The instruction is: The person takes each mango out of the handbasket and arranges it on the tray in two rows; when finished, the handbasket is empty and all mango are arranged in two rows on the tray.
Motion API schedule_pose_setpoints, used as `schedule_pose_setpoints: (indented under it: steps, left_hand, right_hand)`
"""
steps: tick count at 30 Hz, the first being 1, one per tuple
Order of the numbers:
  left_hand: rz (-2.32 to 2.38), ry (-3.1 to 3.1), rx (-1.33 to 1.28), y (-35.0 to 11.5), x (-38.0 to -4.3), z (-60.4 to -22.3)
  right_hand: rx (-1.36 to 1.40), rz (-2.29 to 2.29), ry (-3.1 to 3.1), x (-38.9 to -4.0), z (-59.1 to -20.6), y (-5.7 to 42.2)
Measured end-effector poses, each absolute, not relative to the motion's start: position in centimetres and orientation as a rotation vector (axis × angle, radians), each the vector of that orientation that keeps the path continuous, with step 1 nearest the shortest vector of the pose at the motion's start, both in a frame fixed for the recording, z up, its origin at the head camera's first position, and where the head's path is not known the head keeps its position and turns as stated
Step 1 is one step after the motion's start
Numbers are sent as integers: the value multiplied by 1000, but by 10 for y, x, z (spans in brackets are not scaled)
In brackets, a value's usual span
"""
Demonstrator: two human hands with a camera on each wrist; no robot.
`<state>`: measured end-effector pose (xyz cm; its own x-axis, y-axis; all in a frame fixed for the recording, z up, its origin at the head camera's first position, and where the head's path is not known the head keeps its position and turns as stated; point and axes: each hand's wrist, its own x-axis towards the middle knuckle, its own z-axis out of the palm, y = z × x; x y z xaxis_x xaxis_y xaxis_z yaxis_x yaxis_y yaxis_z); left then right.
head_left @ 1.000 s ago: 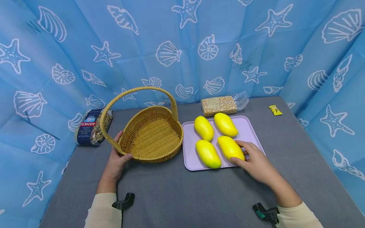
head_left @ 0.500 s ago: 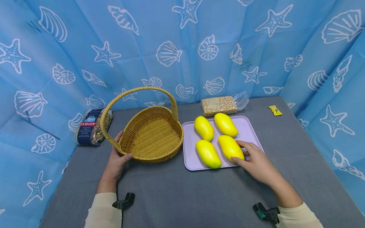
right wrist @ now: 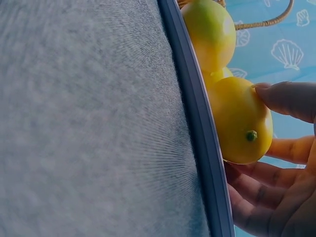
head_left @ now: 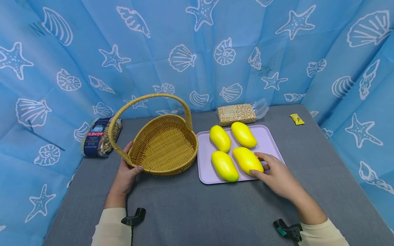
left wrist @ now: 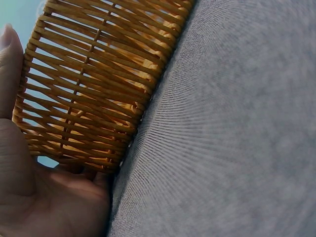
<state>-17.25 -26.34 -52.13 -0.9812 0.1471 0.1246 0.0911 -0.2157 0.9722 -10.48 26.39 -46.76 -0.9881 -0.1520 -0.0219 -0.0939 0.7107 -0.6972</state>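
Note:
On the left of the table stands a round wicker basket (head_left: 166, 147) with a tall arched handle. My left hand (head_left: 125, 176) grips its near left side, thumb over the rim; in the left wrist view the woven wall (left wrist: 94, 79) fills the space beside the palm. Several yellow mangoes lie on a lilac tray (head_left: 267, 136) to the basket's right. My right hand (head_left: 275, 176) holds the near right mango (head_left: 247, 160), thumb on its near side and fingers at its far side. Seen from the right wrist, the held mango (right wrist: 242, 123) shows a small green stem end.
A pack of corn kernels (head_left: 237, 114) lies behind the tray. At the back left, a bag of Agnesi pasta (head_left: 98, 136) leans near the curtain (head_left: 147, 75). A small yellow wrapped sweet (head_left: 297, 119) is at the back right of the grey table (head_left: 197, 212).
The mango in my right hand shifts slightly on the tray, its far end now a little further left. Both hands and the basket keep nearly the same place.

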Motion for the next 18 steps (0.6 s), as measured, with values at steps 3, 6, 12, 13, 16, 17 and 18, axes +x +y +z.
schedule_pose_setpoints:
  steps: [3, 6, 12, 13, 16, 17, 18]
  left_hand:
    - [2400, 1950, 287, -263, -172, -521]
    - [2396, 1954, 283, -263, -172, -521]
    - [2398, 1955, 284, -263, -173, -521]
    - [2396, 1957, 286, -263, -173, -521]
    - [2403, 1950, 289, -263, -173, -522]
    - [2402, 1951, 289, -263, -173, -522]
    - [2403, 1951, 288, -263, -173, -522]
  right_hand:
    - [-191, -1145, 2836, -105, -468, 265]
    - [-174, -1131, 2844, -105, -468, 266]
    - [-142, -1117, 2840, -105, -467, 266]
    - [-137, -1114, 2840, -105, -467, 265]
    - [-125, -1110, 2841, -105, -467, 265]
    - [-126, -1108, 2843, -105, -467, 265]
    - [-129, -1107, 2846, -105, -467, 265]
